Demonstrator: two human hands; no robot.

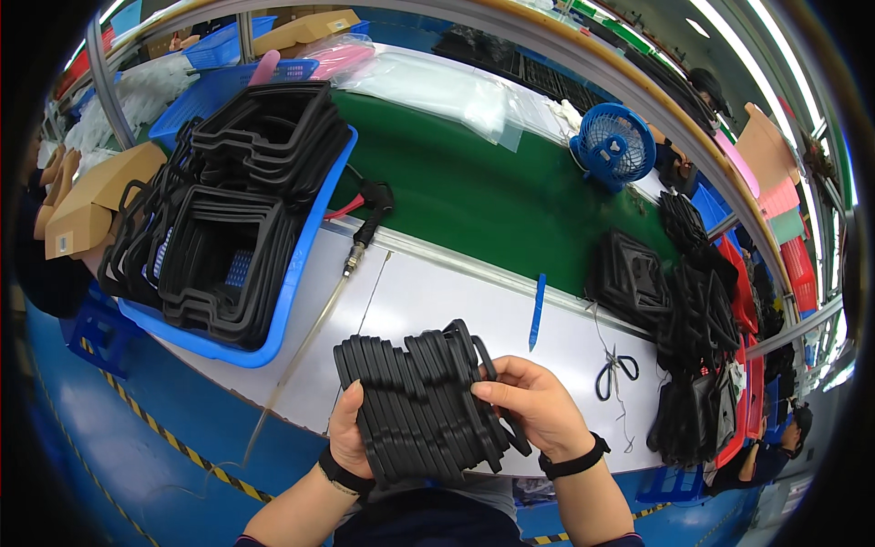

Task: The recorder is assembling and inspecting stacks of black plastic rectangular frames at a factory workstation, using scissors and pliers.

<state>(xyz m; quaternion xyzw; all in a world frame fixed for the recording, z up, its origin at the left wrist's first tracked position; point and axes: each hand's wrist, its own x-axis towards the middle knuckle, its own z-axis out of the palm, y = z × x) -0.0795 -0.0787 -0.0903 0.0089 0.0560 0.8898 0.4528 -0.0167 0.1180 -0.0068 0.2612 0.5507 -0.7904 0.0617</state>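
A stack of black plastic frames is held up in front of me, over the near edge of the white table. My left hand grips its left end, thumb on the near face. At the right end, my right hand pinches one frame that stands slightly apart from the others; part of my fingers is hidden behind it. To the left, a blue basket holds many more such black frames in piles.
A black air gun with a hose lies beside the basket. Black-handled scissors and a blue strip-shaped tool lie on the white table. Piles of black parts stand at the right. A blue fan sits beyond the green belt.
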